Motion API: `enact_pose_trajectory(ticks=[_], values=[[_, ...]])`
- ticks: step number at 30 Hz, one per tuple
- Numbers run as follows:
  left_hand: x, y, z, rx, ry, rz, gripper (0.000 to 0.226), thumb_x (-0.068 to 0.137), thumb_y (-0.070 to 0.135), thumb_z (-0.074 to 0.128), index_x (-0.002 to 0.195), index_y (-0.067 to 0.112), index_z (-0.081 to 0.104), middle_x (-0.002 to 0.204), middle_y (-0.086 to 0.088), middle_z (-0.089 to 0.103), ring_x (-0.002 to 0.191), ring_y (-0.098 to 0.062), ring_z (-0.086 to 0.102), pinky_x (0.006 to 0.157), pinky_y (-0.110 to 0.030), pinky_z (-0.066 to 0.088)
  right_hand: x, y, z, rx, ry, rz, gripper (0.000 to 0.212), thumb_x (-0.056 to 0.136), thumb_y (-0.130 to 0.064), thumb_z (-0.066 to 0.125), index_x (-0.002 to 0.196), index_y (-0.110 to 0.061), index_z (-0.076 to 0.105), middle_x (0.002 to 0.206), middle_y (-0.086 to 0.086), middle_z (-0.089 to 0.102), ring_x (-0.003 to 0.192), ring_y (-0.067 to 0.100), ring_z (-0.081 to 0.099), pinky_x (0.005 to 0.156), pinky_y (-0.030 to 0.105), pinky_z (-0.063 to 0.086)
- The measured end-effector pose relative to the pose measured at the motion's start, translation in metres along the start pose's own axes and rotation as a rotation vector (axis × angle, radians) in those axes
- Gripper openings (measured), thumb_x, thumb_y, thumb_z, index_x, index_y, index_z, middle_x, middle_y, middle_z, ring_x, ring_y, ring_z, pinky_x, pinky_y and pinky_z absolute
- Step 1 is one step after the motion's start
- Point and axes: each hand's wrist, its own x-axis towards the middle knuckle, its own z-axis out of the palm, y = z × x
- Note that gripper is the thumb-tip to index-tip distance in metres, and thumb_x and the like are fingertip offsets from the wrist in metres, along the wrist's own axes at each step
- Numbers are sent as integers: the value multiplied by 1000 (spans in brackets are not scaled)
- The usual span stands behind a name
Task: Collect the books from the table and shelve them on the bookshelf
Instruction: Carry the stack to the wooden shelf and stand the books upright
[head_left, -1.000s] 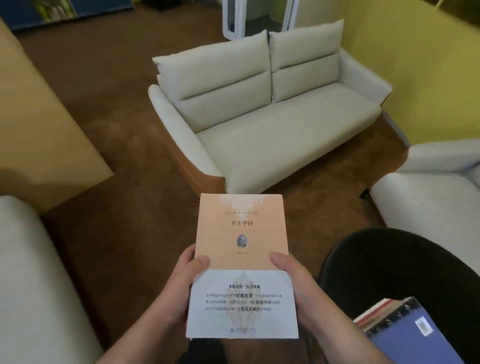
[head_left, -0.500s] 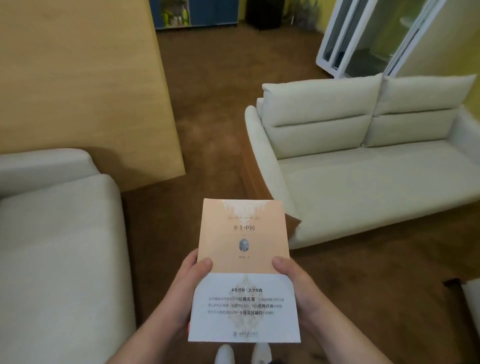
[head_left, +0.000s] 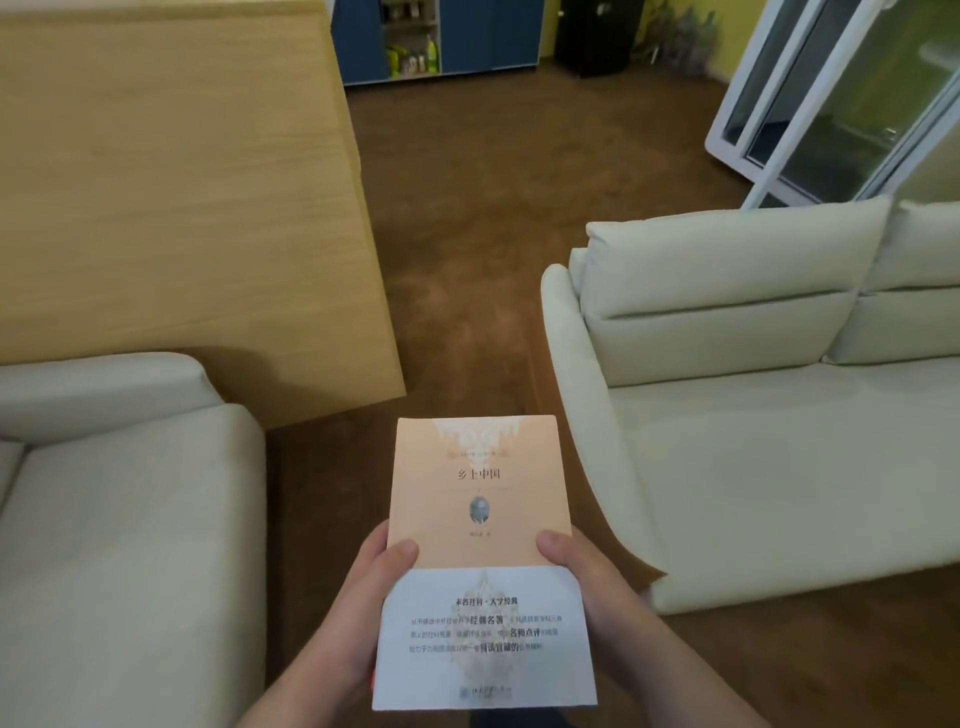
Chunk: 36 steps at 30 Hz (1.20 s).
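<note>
The book (head_left: 480, 499) is showing a smooth, matt peach paper cover with a white paper band. Both sofas (head_left: 769, 431) are wearing matt cream cloth. The floor (head_left: 493, 208) is looking like rough brown carpet, the far-left panel (head_left: 171, 182) like pale matt wood.

Open corridor of brown carpet floor (head_left: 467, 270) runs straight ahead, between the light wood panel (head_left: 171, 182) on the left and the cream sofa (head_left: 753, 415) on the right. The corridor widens toward the far end. Near side: cream armchair (head_left: 119, 519) blocks the lower left, its back just beside the wood panel's base. The sofa armrest (head_left: 566, 374) bounds the right edge of the passage. Both hands, left hand (head_left: 358, 608) and right hand (head_left: 597, 587), are clasped on an orange-and-white book (head_left: 480, 519) held over the gap between armchair and sofa, touching neither. Far end is closed by a blue cabinet (head_left: 483, 36) and a dark unit (head_left: 597, 36); the white-framed glass door (head_left: 810, 114) stands at right.
</note>
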Motion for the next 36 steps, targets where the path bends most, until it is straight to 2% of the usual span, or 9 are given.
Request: enact_pose_trajectory(ticks=[3,5,9,12,17,21,28,33,36], values=[[42,44,17,-5,46,-24,41,101,-9,34,142,-7,39,76,3,43,47,3,61,41,-7,41,42,-41,-8,-13,-27,-20,65,70,-30,65,132,-11,56,121,19,72,107,37,70,89,47,56],[67,71,22,-62,33,-45,42,101,-10,33,143,-14,36,77,0,45,56,-10,60,39,-5,39,69,-66,-9,-11,-62,-29,76,64,-35,73,134,-10,55,123,20,71,110,40,68,92,50,55],[113,119,23,-208,19,-73,34,102,-6,38,135,-2,45,88,-7,53,42,9,57,42,-5,40,122,-108,-5,37,-120,-30,89,59,-37,76,138,-3,52,128,29,66,117,49,63,98,58,51],[139,154,24,-78,-71,-3,23,94,-15,48,109,1,51,78,-3,48,52,-10,64,36,-8,39,162,-136,3,48,-134,-41,91,59,-36,76,138,2,52,125,29,67,111,46,66,91,53,57],[208,219,-2,-267,-258,87,33,99,-8,41,132,-9,44,75,-12,52,50,-17,64,37,-12,43,255,-190,29,32,-118,-55,105,52,-38,90,140,3,49,127,28,66,112,43,67,87,47,59],[262,281,-14,-320,-316,115,89,46,30,76,126,2,51,88,-18,76,69,-27,76,51,-30,58,324,-236,51,155,-144,-52,115,52,-39,95,145,3,43,139,33,55,125,51,56,98,56,53],[338,372,-7,-369,-351,150,31,71,7,72,96,8,54,58,-6,73,47,-17,70,39,-25,52,405,-307,68,319,-116,-9,122,37,-30,100,141,5,47,127,34,63,100,44,71,73,48,61],[406,413,16,-357,-416,85,103,39,38,81,129,-3,53,103,-24,74,86,-35,74,67,-41,59,463,-345,49,327,-16,-18,121,43,-35,98,146,-2,44,138,33,56,124,50,57,95,57,53],[439,448,42,-328,-439,115,97,40,32,91,125,1,54,100,-21,75,85,-34,74,67,-40,60,502,-373,28,353,-3,-34,119,44,-34,98,145,-2,45,138,33,56,129,53,52,103,60,47]])
